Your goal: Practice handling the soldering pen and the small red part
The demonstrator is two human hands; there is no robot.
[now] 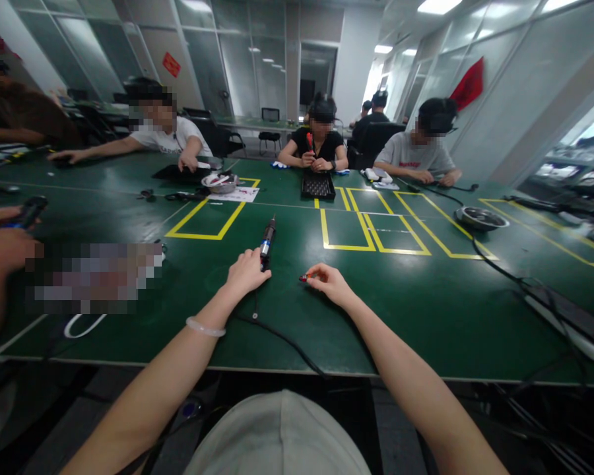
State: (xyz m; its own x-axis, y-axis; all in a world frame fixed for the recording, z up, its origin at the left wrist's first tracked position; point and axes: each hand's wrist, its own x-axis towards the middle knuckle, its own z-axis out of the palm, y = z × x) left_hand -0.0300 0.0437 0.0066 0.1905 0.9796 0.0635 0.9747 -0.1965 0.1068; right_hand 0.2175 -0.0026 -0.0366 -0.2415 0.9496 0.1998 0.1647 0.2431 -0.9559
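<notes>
My left hand (247, 272) is closed around the rear end of a dark electric screwdriver (268, 237) with a blue band. Its thin bit points away from me, up the green table. A pale bracelet (205, 327) circles my left wrist. To the right, my right hand (330, 285) pinches a small red-and-black piece (303, 278) between thumb and fingers. Some orange shows between those fingers, but the piece is too small to name. A black cord (287, 340) runs from near my left hand to the table's front edge.
Yellow tape outlines (349, 248) mark the green table (426, 316). Across it, a co-worker sits behind a black tray (318, 187). A round metal dish (482, 218) and a white power strip (569, 323) with cables lie right. At left, another person's hand (10, 254) holds a dark tool.
</notes>
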